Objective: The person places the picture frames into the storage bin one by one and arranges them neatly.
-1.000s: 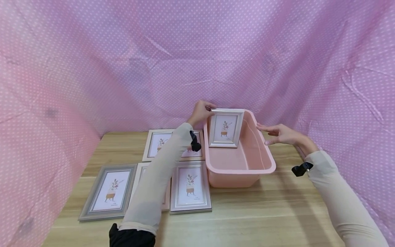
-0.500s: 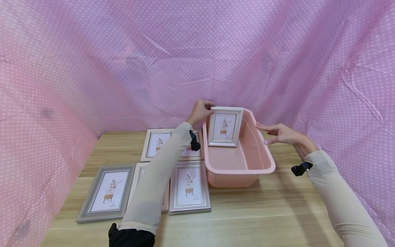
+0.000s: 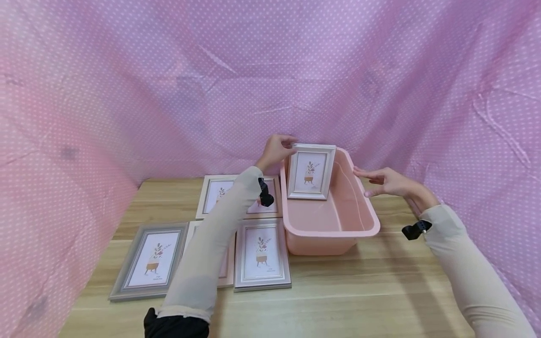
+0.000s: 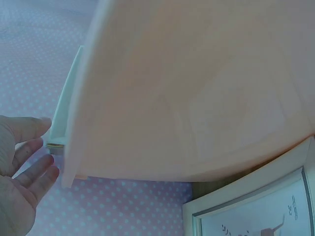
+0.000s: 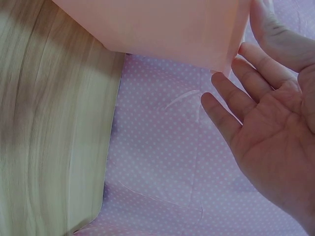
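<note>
In the head view a pink plastic basin (image 3: pixel 329 234) stands on the table. Inside it, against the far left, a white picture frame (image 3: pixel 290 185) leans nearly upright, its top edge above the rim. My left hand (image 3: pixel 275 150) pinches the frame's upper left corner between thumb and fingers; the left wrist view shows this frame (image 4: pixel 63 113) as a narrow edge behind the basin wall (image 4: pixel 187 98). My right hand (image 3: pixel 390 182) touches the basin's right rim with nearly straight, spread fingers. In the right wrist view the right palm (image 5: pixel 280 137) is turned toward the camera, fingertips at the basin edge.
Left of the basin several picture frames lie flat: a grey one (image 3: pixel 127 270), a silver-pink one (image 3: pixel 263 283), and others partly under my left arm (image 3: pixel 211 239). Wooden tabletop (image 3: pixel 338 300) extends in front. A pink dotted cloth (image 3: pixel 270 84) hangs behind.
The top of the white picture frame has risen slightly above the basin rim, and my left hand has risen a little with it. My right hand stays at the rim.
</note>
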`<action>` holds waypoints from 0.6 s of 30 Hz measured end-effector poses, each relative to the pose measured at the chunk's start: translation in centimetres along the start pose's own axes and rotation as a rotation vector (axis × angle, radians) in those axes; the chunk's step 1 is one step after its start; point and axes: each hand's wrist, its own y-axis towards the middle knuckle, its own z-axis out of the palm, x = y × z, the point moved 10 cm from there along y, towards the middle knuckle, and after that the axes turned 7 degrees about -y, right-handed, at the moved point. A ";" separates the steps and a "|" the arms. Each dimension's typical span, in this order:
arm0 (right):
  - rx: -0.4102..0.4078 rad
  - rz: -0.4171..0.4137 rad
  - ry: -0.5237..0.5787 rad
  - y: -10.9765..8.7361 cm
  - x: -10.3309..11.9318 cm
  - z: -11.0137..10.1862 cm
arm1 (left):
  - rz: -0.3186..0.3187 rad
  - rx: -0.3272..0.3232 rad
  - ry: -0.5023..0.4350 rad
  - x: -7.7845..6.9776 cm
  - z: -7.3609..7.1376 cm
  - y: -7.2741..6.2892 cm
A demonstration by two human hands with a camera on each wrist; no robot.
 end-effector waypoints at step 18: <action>0.001 0.021 -0.028 0.2 0.0 0.1 | -0.018 -0.028 0.020 0.9 -5.7 -3.4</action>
